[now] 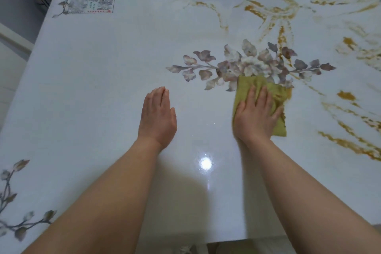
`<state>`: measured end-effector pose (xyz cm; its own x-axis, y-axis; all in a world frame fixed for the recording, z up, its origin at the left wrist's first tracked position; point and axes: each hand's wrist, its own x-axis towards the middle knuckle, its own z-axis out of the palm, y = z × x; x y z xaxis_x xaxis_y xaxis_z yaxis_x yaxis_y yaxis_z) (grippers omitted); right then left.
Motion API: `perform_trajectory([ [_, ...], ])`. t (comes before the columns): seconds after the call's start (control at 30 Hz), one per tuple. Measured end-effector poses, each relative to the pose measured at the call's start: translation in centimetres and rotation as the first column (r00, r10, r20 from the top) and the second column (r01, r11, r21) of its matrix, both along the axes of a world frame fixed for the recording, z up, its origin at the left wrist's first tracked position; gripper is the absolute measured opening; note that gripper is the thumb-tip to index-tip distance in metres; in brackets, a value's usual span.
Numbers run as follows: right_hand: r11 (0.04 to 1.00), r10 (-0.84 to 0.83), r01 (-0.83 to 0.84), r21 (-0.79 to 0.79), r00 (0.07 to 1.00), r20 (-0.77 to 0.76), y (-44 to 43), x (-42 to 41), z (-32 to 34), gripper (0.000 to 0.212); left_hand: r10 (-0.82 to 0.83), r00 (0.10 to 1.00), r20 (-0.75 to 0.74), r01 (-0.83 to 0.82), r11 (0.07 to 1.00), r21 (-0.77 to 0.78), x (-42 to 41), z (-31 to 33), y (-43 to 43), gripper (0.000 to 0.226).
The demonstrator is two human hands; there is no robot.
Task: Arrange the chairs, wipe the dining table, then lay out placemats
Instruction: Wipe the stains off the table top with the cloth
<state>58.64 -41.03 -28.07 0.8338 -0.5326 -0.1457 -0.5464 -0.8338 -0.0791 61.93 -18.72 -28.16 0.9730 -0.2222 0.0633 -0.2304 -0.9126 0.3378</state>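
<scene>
Head view: cloth (246,90) under right grip (256,116)

glossy floral table (99,72) — green cloth (246,86) on it

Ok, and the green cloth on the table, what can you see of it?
The cloth is olive-green and soft-looking, like a small towel, bunched with creases. It lies on the glossy white table, its far edge just overlapping the printed flower spray. The right hand presses it with fingers spread flat, covering most of its middle. Its edges stick out beyond the fingers and to the right.
</scene>
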Motion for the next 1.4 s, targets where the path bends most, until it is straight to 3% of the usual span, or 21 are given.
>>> perform_trajectory([
  [0.13,0.997,-0.071,0.072,0.012,0.997,-0.043,3.0,-1.2,0.5,0.058,0.031,0.998,0.059,-0.031,0.999,0.006,-3.9,-0.6,2.2,0.049],
  [0.27,0.985,0.173,-0.174,-0.007,0.984,-0.046,9.0,-4.0,0.3,0.058,0.085,0.994,0.071,-0.086,0.996,0.014,-7.5,-1.1,4.4,0.051],
  [0.43,0.883,0.469,-0.467,0.039,0.881,-0.068,10.8,-6.5,0.3,0.058,0.104,0.991,0.082,-0.111,0.990,0.086,-10.3,-1.0,7.0,0.052],
  [0.67,0.977,0.205,-0.199,0.071,0.974,-0.098,10.1,-2.2,0.8,0.056,0.101,0.990,0.099,-0.105,0.993,0.045,-11.5,-1.7,9.7,0.053],
  [0.8,0.949,0.308,-0.300,0.091,0.948,-0.078,12.2,1.6,0.9,0.055,0.141,0.985,0.104,-0.144,0.989,0.029,-11.4,-1.7,9.3,0.054],
  [0.93,0.866,0.498,-0.491,0.095,0.865,-0.066,16.4,3.2,0.7,0.054,0.150,0.984,0.101,-0.156,0.987,0.050,-11.4,-1.8,9.3,0.055],
  [1.17,0.720,0.689,-0.689,0.082,0.724,0.030,17.6,-4.2,0.3,0.051,0.143,0.989,0.030,-0.145,0.987,0.074,-11.4,-1.1,9.4,0.058],
  [1.27,0.737,0.672,-0.672,0.066,0.740,0.030,14.8,-7.2,0.2,0.051,0.143,0.990,0.015,-0.143,0.986,0.086,-11.8,-0.6,10.1,0.057],
  [1.4,0.847,0.529,-0.528,0.066,0.849,0.006,13.4,-7.3,0.4,0.051,0.231,0.972,0.037,-0.234,0.967,0.099,-14.3,-0.8,12.1,0.054],
])
